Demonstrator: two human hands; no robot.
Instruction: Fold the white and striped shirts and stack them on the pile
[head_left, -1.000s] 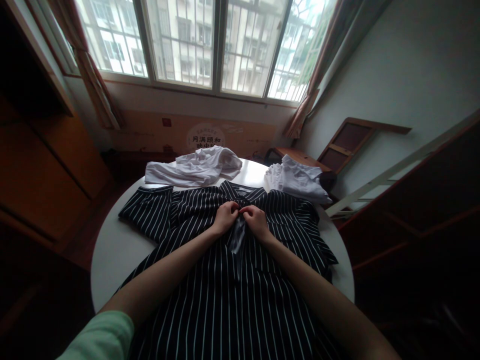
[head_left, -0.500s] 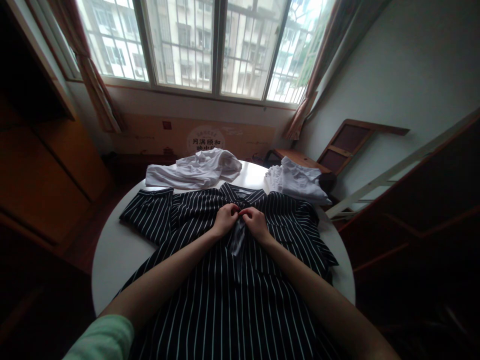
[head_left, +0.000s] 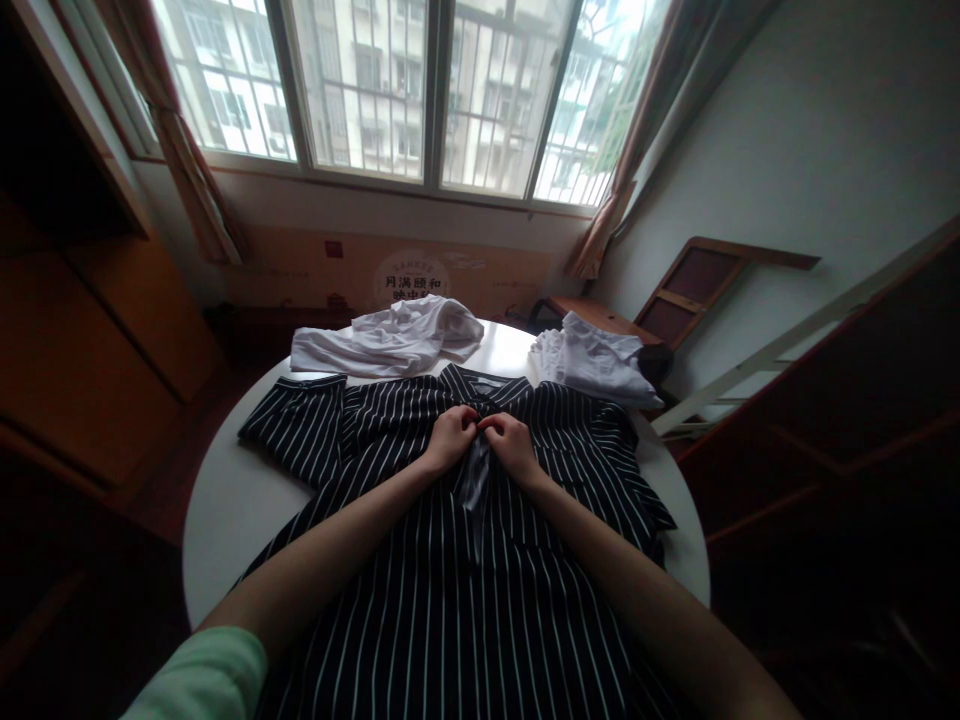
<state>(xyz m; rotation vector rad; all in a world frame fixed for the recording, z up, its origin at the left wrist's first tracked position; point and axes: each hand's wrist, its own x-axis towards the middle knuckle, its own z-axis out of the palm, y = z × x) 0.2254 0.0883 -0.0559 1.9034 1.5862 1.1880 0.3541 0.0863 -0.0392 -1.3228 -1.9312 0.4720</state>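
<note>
Pinching the placket just below the collar, your left hand point(head_left: 450, 437) and right hand point(head_left: 512, 443) have barely shifted; fingers stay closed on the striped shirt point(head_left: 465, 590), spread flat toward twelve o'clock.

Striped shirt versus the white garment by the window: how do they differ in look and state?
The striped shirt is dark with thin white stripes; the white garment is plain. The striped shirt lies spread flat, front up, while the white garment sits crumpled in a heap. The left hand and right hand pinch the striped shirt's placket below the collar; nothing touches the white garment. Both rest on the round white table.
</note>
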